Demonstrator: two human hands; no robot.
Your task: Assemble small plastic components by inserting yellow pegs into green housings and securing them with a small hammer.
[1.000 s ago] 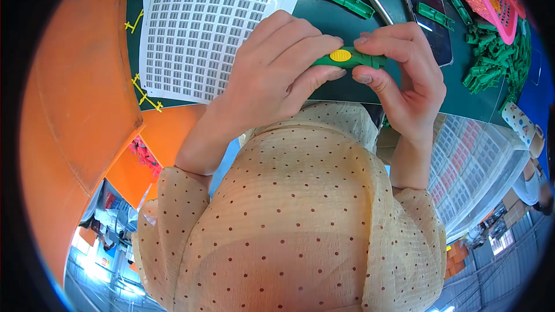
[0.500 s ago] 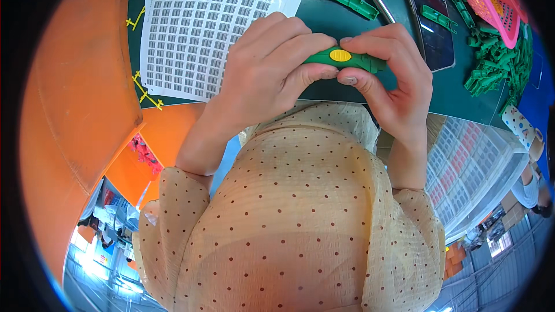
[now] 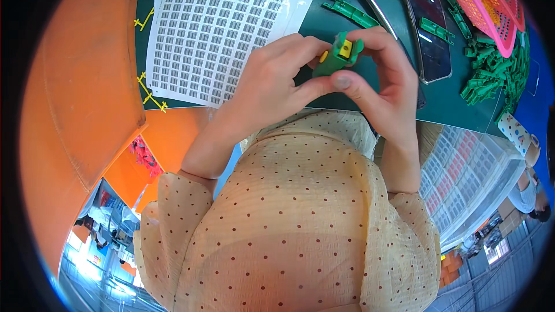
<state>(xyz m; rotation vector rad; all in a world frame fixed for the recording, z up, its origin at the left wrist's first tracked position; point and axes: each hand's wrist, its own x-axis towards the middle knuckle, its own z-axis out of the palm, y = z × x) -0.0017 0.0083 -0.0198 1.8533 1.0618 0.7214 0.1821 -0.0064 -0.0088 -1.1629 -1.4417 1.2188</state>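
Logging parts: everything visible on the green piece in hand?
The green piece looks like moulded plastic, aslant over the green tabletop, one end turned up. A yellow insert sits between green prongs at that end; a yellow oval shows at its left. The left hand grips it; the right hand is at that end.

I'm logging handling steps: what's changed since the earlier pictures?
The green piece, earlier crosswise, yellow oval up, has turned one end toward the camera, showing a yellow part inside. Left hand still holds it, right hand touches it; hammer and phone stayed put.
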